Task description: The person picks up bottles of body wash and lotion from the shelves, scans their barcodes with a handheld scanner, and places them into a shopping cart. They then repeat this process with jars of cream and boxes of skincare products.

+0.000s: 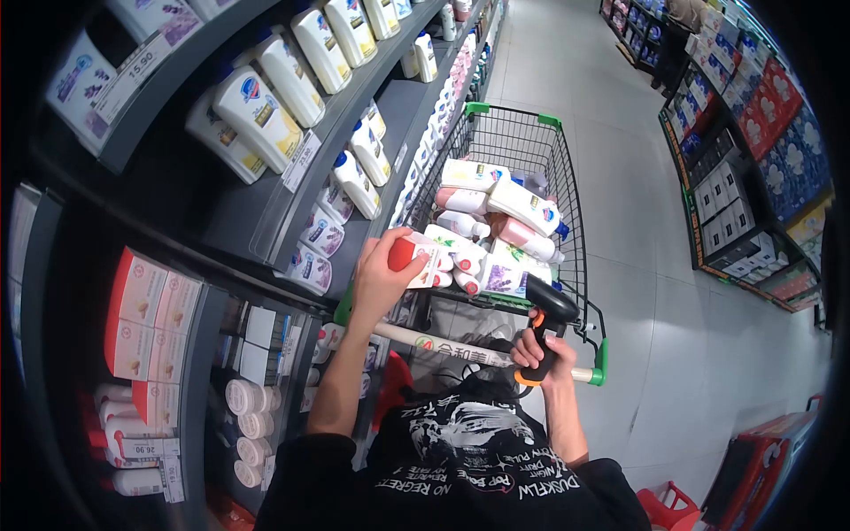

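Note:
My left hand point(381, 276) grips a small red and white box point(425, 263) at the near left corner of the shopping cart's basket point(575, 190). My right hand point(535, 350) is wrapped round the handle of a black and orange barcode scanner point(553, 303), above the cart's handlebar point(469, 352). Inside the basket lie several bottles, among them a white one with a blue cap point(525, 205) and a pinkish one point(522, 237). Packs with a lavender picture point(505, 276) lie at the near end. The scanner's head covers part of the basket's near right corner.
Shelves point(372, 80) on the left bear white bottles point(257, 111) and boxed goods. Stacked red and white boxes point(146, 301) and round white jars point(254, 423) stand lower left. Across the tiled aisle point(611, 177) is a display of packs point(753, 106). A red basket point(666, 506) sits lower right.

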A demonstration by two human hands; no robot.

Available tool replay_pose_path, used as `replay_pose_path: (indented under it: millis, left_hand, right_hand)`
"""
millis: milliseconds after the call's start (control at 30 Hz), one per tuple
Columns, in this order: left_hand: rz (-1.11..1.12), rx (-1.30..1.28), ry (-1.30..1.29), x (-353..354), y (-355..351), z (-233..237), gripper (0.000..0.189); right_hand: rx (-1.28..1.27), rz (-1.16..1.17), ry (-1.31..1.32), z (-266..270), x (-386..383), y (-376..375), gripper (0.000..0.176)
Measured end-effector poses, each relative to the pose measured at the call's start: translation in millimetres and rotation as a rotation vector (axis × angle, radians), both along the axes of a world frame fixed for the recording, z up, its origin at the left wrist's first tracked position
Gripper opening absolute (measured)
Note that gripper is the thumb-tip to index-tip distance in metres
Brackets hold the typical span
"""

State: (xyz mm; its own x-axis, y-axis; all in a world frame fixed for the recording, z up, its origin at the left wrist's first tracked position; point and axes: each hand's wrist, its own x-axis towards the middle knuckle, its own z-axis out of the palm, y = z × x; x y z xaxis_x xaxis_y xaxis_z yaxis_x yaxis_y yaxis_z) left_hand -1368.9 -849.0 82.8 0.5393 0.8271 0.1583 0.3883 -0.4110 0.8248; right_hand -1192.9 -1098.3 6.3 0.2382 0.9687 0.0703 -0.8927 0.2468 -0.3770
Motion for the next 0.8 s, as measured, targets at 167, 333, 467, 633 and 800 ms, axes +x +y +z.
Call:
replay_pose_path:
  millis: [167, 333, 467, 633, 800]
  left_hand:
    - [-0.05, 0.22, 0.211, 60, -3, -8, 0.046]
    - [-0.271, 0.173, 0.475, 138, -26, -50, 0.059]
    - [-0.384, 0.17, 0.635, 183, -42, -105, 0.082]
    - [-0.464, 0.177, 0.688, 187, -35, -121, 0.054]
    - [-0.387, 0.064, 0.359, 127, -23, -64, 0.039]
  right_hand:
    - [0.008, 0.003, -0.019, -2, -1, 0, 0.051]
    - [0.019, -0.018, 0.023, -1, -1, 1, 0.046]
    - [0.069, -0.06, 0.03, -4, -2, 0, 0.044]
    - [0.064, -0.106, -0.004, -7, -1, -5, 0.045]
    - [0.004, -0.13, 0.019, -2, -6, -5, 0.045]
